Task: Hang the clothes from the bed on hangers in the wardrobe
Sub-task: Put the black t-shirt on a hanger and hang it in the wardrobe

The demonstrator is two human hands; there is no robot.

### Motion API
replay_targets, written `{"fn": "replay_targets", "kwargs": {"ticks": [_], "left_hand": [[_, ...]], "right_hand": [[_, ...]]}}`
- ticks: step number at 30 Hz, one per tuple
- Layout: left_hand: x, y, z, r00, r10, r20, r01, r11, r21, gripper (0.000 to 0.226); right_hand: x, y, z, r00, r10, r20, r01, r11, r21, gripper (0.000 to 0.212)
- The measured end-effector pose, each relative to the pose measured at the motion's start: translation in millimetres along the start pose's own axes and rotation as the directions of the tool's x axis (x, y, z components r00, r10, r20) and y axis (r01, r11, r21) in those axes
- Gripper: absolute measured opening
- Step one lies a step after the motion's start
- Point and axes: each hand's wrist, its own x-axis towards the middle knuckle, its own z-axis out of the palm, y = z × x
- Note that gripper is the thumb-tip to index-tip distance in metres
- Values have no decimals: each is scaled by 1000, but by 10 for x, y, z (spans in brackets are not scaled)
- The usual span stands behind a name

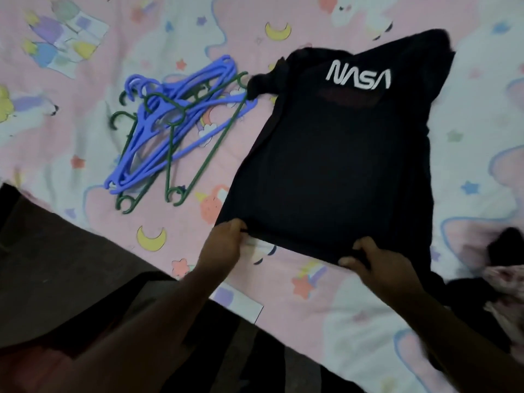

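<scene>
A black T-shirt (329, 154) with a white NASA logo lies spread on the bed, collar end far from me. My left hand (224, 243) pinches the left corner of its bottom hem. At the right part of the same hem, my right hand (374, 265) grips the cloth with curled fingers. A heap of blue and dark green plastic hangers (173, 129) lies on the bed to the left of the shirt; one sleeve of the shirt touches the heap.
The bed carries a pink and white cartoon sheet (85, 80). More dark clothes (507, 248) and a pink patterned garment (507, 290) lie at the right edge. A dark floor or bed edge (56, 279) fills the lower left.
</scene>
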Motion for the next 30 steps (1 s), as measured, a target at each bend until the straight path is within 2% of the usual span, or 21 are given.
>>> {"fn": "replay_targets", "kwargs": {"ticks": [2,3,4,6,7,8,9,10,11,12,13,14,16,18,20,22,23,24,25,28,30], "left_hand": [[128,49,-113,995,-92,24,93,995,-34,18],[207,60,-190,997,-48,55,45,998,39,24],[326,102,-323,993,33,116,-46,993,112,33],[647,226,-674,936,138,325,-231,936,267,50],[861,292,-878,909,157,385,-300,890,345,55],[1099,339,-1089,917,172,360,-318,860,399,54],[1385,435,-1393,955,177,238,-265,868,419,46],[1621,514,-1706,988,157,12,-151,925,348,33],[1820,600,-2040,962,100,-255,-49,979,198,21],[1940,701,-2348,868,52,-493,-39,999,37,20],[1974,795,-2594,770,37,-637,-93,994,-55,26],[1933,891,-2752,710,74,-701,-170,983,-68,34],[1658,1032,-2747,691,186,-699,-271,962,-12,41],[1309,929,-2425,700,287,-653,-324,944,67,43],[985,678,-1942,764,383,-519,-351,922,162,45],[713,383,-1401,838,437,-327,-371,895,247,46],[586,274,-1159,867,442,-232,-382,887,261,44],[445,200,-918,889,431,-151,-385,886,259,39],[321,146,-720,909,412,-68,-381,884,270,33],[-33,49,-241,949,276,149,-310,897,314,46],[-205,17,-52,954,210,213,-277,890,362,56]], "right_hand": [[66,35,-109,984,-174,34,177,957,-229,68],[145,71,-198,973,-213,89,230,910,-346,62],[254,153,-357,981,-151,118,187,890,-416,48],[535,351,-753,999,28,40,-9,909,-416,33],[701,442,-1014,995,74,-73,-95,933,-348,34],[856,486,-1306,971,107,-215,-155,963,-221,37],[1007,495,-1676,929,132,-345,-175,980,-96,42],[1093,416,-2056,870,137,-473,-147,989,16,48],[1151,324,-2405,794,108,-598,-53,993,110,52],[1153,211,-2704,705,62,-706,73,984,160,53],[1113,108,-2962,616,21,-787,190,966,175,51],[1013,58,-3140,546,-2,-837,250,955,161,50],[721,57,-3220,485,-20,-874,247,962,115,50],[440,217,-2953,545,-13,-839,127,990,67,45],[240,500,-2401,696,-3,-718,20,1000,15,45],[112,750,-1762,890,39,-455,-59,998,-30,46],[73,846,-1438,958,71,-279,-98,992,-85,47],[17,927,-1135,987,107,-117,-124,980,-153,45],[-22,1022,-820,991,130,-34,-134,971,-200,43],[-187,1200,-102,971,217,106,-185,950,-250,43],[-274,1323,214,966,226,128,-178,936,-303,50]]}}
